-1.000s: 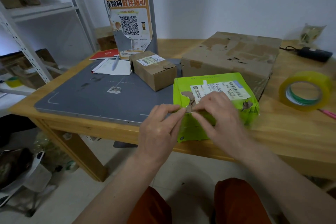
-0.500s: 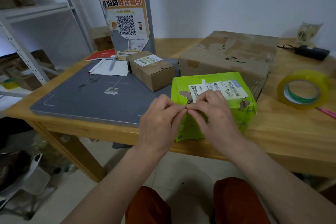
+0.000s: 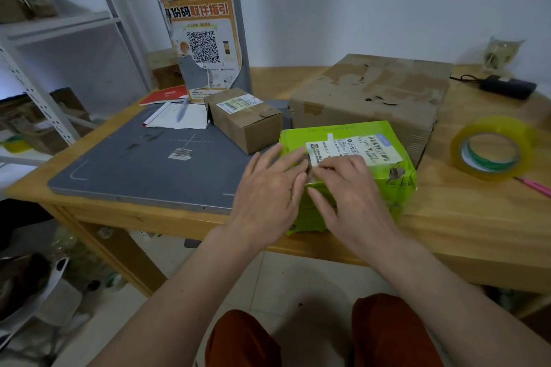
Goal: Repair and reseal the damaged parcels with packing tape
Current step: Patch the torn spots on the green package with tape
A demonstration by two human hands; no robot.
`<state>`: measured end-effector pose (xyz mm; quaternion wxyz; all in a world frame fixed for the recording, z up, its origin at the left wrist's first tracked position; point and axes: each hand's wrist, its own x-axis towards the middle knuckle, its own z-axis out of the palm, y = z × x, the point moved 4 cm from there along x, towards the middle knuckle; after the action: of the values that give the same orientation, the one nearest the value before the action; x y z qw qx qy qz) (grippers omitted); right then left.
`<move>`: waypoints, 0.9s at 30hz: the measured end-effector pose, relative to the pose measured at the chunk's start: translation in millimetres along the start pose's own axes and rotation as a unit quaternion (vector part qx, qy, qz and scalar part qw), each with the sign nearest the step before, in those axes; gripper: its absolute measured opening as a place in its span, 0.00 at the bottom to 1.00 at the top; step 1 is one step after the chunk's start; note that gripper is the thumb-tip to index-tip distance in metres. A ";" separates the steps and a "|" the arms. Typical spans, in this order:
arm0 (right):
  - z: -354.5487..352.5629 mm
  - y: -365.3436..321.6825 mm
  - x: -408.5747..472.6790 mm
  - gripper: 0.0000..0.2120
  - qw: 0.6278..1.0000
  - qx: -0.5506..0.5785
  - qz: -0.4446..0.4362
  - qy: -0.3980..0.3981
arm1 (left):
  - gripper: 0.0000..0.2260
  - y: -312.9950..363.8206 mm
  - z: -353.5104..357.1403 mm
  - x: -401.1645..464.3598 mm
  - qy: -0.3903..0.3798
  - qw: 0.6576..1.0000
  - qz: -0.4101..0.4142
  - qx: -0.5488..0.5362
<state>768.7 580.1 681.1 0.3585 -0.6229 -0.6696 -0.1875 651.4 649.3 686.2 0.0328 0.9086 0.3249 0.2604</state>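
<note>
Pressing flat, fingers straight, the left hand (image 3: pixel 269 188) and right hand (image 3: pixel 351 191) lay side by side on one green parcel (image 3: pixel 384 188) at the table's (image 3: pixel 477 217) front edge, beside two brown boxes (image 3: pixel 372 92) and one tape roll (image 3: pixel 492 149).

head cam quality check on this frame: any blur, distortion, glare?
Head view: left hand motion-blurred at its fingertips, right hand sharper; wide-angle bending curves the table edge and tilts the shelf rack; soft, dim light with a bluish cast at far left; slight sheen on the tape roll; green parcel label barcode visible, small text unreadable.
</note>
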 end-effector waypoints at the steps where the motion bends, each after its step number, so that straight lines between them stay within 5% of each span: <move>1: 0.6 0.4 -0.5 0.17 1.000 0.002 -0.001 0.002 | 0.22 -0.4 2.0 -0.3 -0.010 1.000 -0.009 -0.007; 8: 2.4 1.5 -2.6 0.16 1.000 0.001 -0.008 -0.002 | 0.25 -2.8 8.5 0.2 -0.017 0.995 -0.029 -0.090; 19: 2.5 2.2 0.8 0.15 1.000 0.018 -0.010 -0.003 | 0.23 1.1 -1.5 10.7 -0.137 0.989 -0.031 0.037; 23: -4.9 4.5 -5.6 0.14 0.999 0.046 -0.015 -0.002 | 0.34 4.2 -3.2 -1.6 -0.033 0.996 -0.072 0.038; 27: -4.8 5.0 -11.5 0.14 1.000 -0.013 -0.003 0.004 | 0.23 10.1 0.5 -5.3 0.043 0.997 -0.032 0.063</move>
<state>774.4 569.4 675.2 0.3525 -0.6247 -0.6676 -0.1993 653.9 638.2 685.7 -0.0302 0.8861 0.3702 0.2771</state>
